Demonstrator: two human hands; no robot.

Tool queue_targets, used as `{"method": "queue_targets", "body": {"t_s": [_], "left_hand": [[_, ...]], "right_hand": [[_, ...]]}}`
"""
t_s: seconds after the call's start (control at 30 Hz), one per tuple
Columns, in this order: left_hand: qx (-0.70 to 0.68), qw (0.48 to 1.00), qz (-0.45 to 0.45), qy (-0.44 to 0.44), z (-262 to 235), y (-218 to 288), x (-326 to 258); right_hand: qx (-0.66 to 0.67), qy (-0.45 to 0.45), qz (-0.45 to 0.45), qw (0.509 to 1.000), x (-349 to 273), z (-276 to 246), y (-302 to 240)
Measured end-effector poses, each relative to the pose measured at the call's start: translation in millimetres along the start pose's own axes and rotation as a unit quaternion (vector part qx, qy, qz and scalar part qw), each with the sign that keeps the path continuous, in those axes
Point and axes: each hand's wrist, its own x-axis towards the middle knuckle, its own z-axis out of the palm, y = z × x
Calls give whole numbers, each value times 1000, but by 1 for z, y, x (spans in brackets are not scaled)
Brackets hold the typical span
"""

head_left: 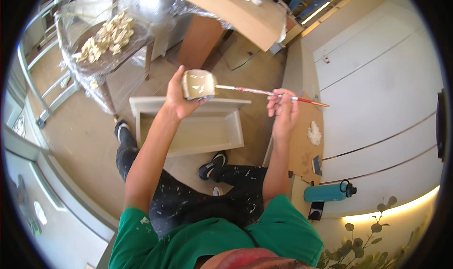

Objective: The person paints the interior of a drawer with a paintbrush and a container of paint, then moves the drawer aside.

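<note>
Cup (199, 84) gripped by left hand (178, 99), above the far edge of the drawer (207, 130); brush (250, 90) pinched in right hand (284, 107), off the drawer's right, tip at cup's rim. Spillage into drawer possible if cup is tipped; drips likely if tip is overloaded.
</note>
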Motion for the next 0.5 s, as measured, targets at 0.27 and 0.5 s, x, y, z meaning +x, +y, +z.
{"method": "queue_targets", "body": {"t_s": [0.27,0.5], "left_hand": [[-44,998,39,-1,-8,25,-3],[-89,977,188,35,-15,83,-40]], "right_hand": [[-13,0,-21,1000,-2,1,1],[51,19,138,989,-35,-33,50]]}}
